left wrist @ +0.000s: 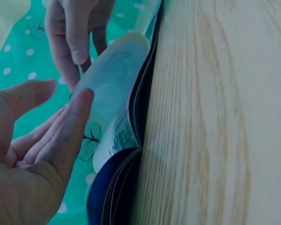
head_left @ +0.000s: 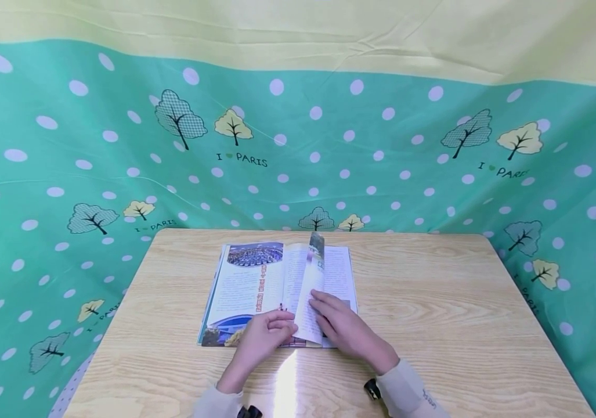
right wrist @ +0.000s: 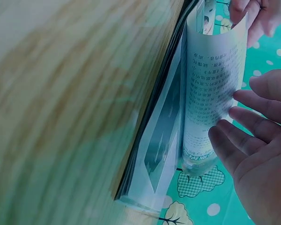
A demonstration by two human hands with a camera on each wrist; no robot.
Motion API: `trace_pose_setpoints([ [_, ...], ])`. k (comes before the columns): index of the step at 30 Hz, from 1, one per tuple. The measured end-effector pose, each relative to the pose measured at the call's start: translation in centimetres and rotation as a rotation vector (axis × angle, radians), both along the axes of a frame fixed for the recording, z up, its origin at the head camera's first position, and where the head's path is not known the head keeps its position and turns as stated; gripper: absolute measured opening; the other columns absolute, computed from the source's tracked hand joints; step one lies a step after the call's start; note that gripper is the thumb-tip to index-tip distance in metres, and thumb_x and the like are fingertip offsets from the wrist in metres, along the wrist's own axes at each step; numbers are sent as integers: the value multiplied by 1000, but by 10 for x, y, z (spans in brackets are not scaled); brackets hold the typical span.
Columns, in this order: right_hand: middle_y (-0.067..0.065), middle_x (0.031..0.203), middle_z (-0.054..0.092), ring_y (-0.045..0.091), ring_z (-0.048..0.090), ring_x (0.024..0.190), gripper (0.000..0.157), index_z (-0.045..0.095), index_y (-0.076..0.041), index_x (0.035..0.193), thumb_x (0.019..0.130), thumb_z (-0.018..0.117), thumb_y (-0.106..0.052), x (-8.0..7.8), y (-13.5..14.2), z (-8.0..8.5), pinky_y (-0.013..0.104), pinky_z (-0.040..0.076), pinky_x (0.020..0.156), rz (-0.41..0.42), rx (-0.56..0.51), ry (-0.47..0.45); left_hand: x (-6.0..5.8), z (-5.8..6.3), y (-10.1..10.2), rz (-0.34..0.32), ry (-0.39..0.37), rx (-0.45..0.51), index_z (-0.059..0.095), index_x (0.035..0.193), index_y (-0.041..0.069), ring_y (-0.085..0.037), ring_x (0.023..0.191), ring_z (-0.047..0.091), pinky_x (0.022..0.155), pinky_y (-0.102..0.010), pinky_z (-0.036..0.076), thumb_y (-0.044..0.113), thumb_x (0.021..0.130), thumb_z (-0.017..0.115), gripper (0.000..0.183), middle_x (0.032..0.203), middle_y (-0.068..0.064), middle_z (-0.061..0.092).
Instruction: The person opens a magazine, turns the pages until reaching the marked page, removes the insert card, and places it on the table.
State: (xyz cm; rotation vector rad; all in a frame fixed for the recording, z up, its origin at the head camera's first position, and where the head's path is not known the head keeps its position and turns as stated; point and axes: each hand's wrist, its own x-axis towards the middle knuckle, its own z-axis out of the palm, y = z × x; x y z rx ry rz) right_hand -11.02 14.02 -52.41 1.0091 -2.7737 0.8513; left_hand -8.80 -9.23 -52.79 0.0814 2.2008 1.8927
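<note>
A magazine [head_left: 240, 287] lies spread on the wooden table, with photos and print on its pages. One leaf [head_left: 306, 316] stands raised and curved near the middle, showing printed text in the right wrist view. My left hand [head_left: 266, 335] is at the leaf's near edge; in the left wrist view its thumb and forefinger are apart, with the forefinger's tip at the paper. On the leaf's right side, my right hand [head_left: 347, 328] touches the paper with nearly straight fingertips [right wrist: 218, 136]. The raised leaf hides part of the right-hand page.
The light wooden table [head_left: 433, 302] extends to both sides of the magazine. Behind and beside it hangs a green curtain [head_left: 329, 145] with white dots and printed trees. A bright reflection lies on the tabletop near the front.
</note>
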Motion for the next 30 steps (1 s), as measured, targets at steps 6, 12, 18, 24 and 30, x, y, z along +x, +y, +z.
trace_pose_setpoints([
  [6,11,151,46,26,42,139,40,55,-2,141,102,58,-13,0,1,2,42,37,115,-4,7,-3,0,-3,0,11,-40,74,65,117,-10,-30,77,73,69,-32,63,2,89,73,32,91,-15,73],
  [12,10,155,41,27,39,141,49,49,-4,146,101,61,-19,3,8,6,43,36,115,-49,41,-72,-1,1,-19,77,-25,71,64,119,-11,-32,79,73,71,-31,63,0,88,73,34,93,-17,73],
  [18,19,155,37,35,36,141,69,41,-1,150,96,69,-35,3,22,6,47,33,117,-44,168,-122,1,4,-52,224,-39,3,66,117,-9,-31,78,73,71,-30,63,-4,86,73,32,93,-17,73],
  [24,23,156,32,44,30,142,89,41,-3,151,83,79,-49,4,27,3,58,32,115,-45,352,-227,8,4,-94,311,-63,-95,64,120,-8,-27,80,73,73,-28,62,-1,88,73,35,97,-16,73],
  [30,23,156,33,44,31,142,88,45,-3,148,82,80,-49,3,26,3,58,33,114,-44,394,-228,16,7,-126,384,-91,-169,64,123,-6,-21,81,73,75,-26,62,1,90,72,35,99,-15,74],
])
